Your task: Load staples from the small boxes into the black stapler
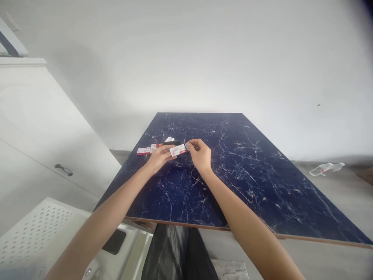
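My left hand (161,156) is closed around a small white box with red print (178,150), held just above the dark blue marbled table (250,175). My right hand (199,153) pinches at the right end of that box, where a small flap or item shows. Behind the hands a black and orange pen-like tool (169,143) lies on the table. Two more small red and white boxes (145,151) lie to the left of it, and a white scrap (169,139) sits just behind.
A white cabinet door with a dark handle (63,169) stands at the left. A white perforated unit (43,229) is at lower left. A clear plastic bottle (326,168) lies on the floor at right. The table's front edge (221,228) is near my body.
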Tool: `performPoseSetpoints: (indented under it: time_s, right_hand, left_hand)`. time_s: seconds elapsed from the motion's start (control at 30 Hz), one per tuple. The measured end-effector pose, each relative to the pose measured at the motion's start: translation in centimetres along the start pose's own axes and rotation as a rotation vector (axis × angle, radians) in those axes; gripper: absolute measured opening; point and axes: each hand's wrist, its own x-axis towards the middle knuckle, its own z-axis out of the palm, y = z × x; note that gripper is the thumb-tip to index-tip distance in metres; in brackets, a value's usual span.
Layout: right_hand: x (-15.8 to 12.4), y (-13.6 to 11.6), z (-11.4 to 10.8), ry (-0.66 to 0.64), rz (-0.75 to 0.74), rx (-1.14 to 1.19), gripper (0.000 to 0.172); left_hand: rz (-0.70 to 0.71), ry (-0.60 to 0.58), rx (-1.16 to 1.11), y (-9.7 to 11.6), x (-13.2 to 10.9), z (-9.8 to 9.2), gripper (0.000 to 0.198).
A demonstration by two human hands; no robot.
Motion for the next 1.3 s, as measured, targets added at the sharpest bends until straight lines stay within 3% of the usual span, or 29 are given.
performPoseSetpoints:
  time_s: [0.37, 0.6, 0.83, 0.97, 1.2, 1.3]
  right_hand:
    - [-0.3, -0.1, 0.1, 0.078, 0.071, 0.007, 0.034]
    - [0.0, -0.4, -0.1, 0.084, 0.047, -0.021, 0.031]
    - [0.3, -0.3, -1.2, -0.035, 0.027, -0.063, 0.028]
    - [0.1, 0.3, -0.6, -0.05, 0.021, 0.011, 0.028]
    - [-0.3, 0.8, 0.5, 0.07, 0.09, 0.066, 0.036]
    - [-0.1, 0.0, -0.3, 0.01, -0.041, -0.075, 0.023]
  left_hand:
    - [-0.024, -0.056, -0.12, 0.1, -0.4, 0.4, 0.032]
    - [0.003, -0.065, -0.093, -0.2, -0.5, 0.5, 0.032]
    - [0.046, -0.046, 0.007, 0.7, -0.7, 0.7, 0.025]
    - [0.035, -0.073, 0.021, 1.2, -0.9, 0.5, 0.027]
    - [0.003, -0.085, -0.043, 1.2, -0.9, 0.5, 0.027]
    - [0.028, -0.055, -0.045, 1.3, -0.9, 0.6, 0.028]
